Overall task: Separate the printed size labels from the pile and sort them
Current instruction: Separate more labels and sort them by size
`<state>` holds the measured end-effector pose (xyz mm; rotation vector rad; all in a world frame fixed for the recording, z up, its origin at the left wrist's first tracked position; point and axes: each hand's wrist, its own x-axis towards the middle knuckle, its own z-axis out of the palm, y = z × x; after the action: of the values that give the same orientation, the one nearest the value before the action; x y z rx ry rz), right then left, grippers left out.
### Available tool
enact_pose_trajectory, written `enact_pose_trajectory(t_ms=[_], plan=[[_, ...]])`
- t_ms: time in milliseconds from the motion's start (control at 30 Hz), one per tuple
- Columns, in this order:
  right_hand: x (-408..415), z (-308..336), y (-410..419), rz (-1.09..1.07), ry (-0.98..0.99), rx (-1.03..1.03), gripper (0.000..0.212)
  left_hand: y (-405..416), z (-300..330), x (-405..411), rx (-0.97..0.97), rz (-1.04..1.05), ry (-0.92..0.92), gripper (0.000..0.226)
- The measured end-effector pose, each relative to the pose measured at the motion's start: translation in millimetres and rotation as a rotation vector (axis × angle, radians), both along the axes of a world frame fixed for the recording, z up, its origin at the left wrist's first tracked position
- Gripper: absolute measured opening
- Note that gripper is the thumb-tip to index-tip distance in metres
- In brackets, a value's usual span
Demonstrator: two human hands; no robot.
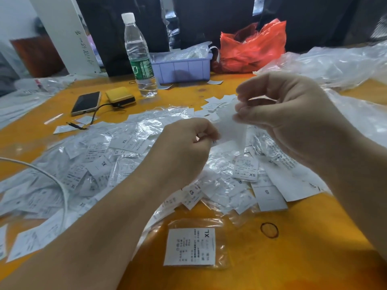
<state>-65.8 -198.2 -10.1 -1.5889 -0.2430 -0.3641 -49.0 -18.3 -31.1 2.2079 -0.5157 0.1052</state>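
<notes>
I am looking across the orange counter [293,258], where the pile of size labels [109,164] is spreading wide and lying mostly unsorted, so I judge the bulk of the work is remaining. Near the front edge one XL label [190,246] is lying apart in a clear sleeve, seemingly the start of a sorted group. Above the pile, my right hand [293,116] and left hand [186,143] are each pinching an end of a white label strip [230,126], holding it clear of the heap.
</notes>
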Motion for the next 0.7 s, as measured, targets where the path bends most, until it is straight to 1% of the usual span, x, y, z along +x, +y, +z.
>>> enact_pose_trajectory(t_ms=[67, 100, 133, 200, 267, 333, 367, 400, 467, 500, 567, 600, 667, 700], plan=[[-0.9, -1.2, 5.3, 0.056, 0.045, 0.103, 0.026, -1.8, 2.4, -3.2, -0.024, -0.051, 0.006, 0.022], [-1.6, -1.3, 7.1, 0.060, 0.058, 0.128, 0.025, -2.6, 3.7, -4.2, -0.045, -0.083, 0.021, 0.017], [-1.8, -1.6, 8.1, 0.046, 0.062, 0.130, 0.024, -3.4, 5.1, -5.2, -0.063, -0.114, 0.039, 0.019], [-1.4, -2.6, 8.1, -0.003, 0.051, 0.099, 0.026, -4.7, 6.6, -5.7, -0.141, -0.164, 0.106, 0.032], [-1.4, -2.5, 7.8, -0.039, 0.037, 0.056, 0.028, -5.5, 7.5, -5.9, -0.258, -0.186, 0.199, 0.041], [-1.8, -2.4, 6.7, -0.048, 0.027, 0.030, 0.030, -4.7, 7.1, -4.5, -0.289, -0.176, 0.227, 0.048], [-1.9, -2.5, 6.3, -0.040, 0.025, 0.030, 0.030, -4.3, 6.7, -3.9, -0.267, -0.171, 0.208, 0.048], [-1.7, -2.5, 6.0, -0.031, 0.025, 0.035, 0.030, -3.8, 5.9, -3.6, -0.234, -0.169, 0.174, 0.042], [-0.6, -3.2, 5.5, -0.021, 0.037, 0.036, 0.029, -3.2, 4.7, -2.4, -0.197, -0.149, 0.096, 0.022], [0.0, -3.6, 5.3, -0.012, 0.051, 0.028, 0.027, -2.7, 4.7, -1.9, -0.196, -0.134, 0.072, 0.016], [0.8, -4.2, 5.0, 0.038, 0.106, -0.004, 0.025, -1.6, 4.9, -1.7, -0.206, -0.118, 0.047, 0.013], [0.9, -4.4, 4.9, 0.073, 0.144, -0.029, 0.030, -1.3, 5.2, -1.7, -0.212, -0.112, 0.037, 0.013], [0.0, -5.1, 4.8, 0.127, 0.192, -0.130, 0.039, -0.6, 5.9, -2.2, -0.218, -0.092, 0.013, 0.013], [-0.7, -5.6, 6.0, 0.148, 0.180, -0.202, 0.036, -0.1, 6.1, -2.5, -0.214, -0.082, -0.001, 0.014]])
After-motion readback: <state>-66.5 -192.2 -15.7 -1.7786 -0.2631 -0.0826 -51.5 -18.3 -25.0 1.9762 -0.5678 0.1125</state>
